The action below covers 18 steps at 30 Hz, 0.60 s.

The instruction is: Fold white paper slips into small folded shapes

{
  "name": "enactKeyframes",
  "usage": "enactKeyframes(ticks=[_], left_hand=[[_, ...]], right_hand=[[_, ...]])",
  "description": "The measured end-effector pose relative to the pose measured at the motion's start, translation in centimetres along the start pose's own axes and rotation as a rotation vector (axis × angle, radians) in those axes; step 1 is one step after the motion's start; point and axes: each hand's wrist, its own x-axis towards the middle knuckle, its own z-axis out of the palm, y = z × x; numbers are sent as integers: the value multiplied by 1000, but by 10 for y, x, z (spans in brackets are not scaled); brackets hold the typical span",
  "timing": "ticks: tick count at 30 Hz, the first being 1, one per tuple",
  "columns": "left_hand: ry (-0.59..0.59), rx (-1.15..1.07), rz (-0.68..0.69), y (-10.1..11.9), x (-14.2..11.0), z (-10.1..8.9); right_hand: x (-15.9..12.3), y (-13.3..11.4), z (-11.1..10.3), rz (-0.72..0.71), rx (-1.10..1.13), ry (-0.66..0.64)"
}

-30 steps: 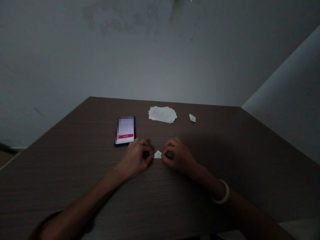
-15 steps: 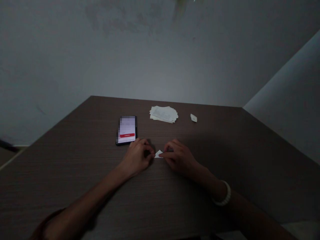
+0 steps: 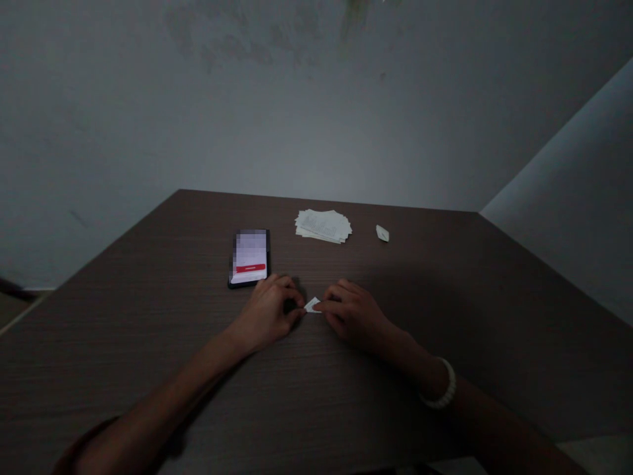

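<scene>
A small folded piece of white paper (image 3: 311, 305), roughly triangular, lies on the brown table between my two hands. My left hand (image 3: 270, 307) pinches its left corner between thumb and forefinger. From the other side, my right hand (image 3: 351, 310) has its forefinger pressed over the paper's right part, with the thumb close below at the right corner. The fingertips hide both ends of the paper. A pale bracelet (image 3: 448, 384) circles my right wrist.
A phone (image 3: 250, 257) with a lit screen lies just beyond my left hand. Farther back sits a stack of printed paper sheets (image 3: 324, 226), and to its right a small folded paper piece (image 3: 382, 233). A grey wall (image 3: 316, 119) rises behind the table (image 3: 277, 409).
My right forefinger has moved left from the paper's right corner onto its face, covering part of it. The left hand has kept its pinch.
</scene>
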Motion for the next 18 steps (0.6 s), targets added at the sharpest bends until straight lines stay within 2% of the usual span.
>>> enactKeyframes(ticks=[9, 18], left_hand=[[-4, 28, 23, -5, -1, 3], [-13, 14, -4, 3, 1, -1]], right_hand=[[2, -4, -5, 72, 62, -2], [3, -5, -5, 93, 93, 20]])
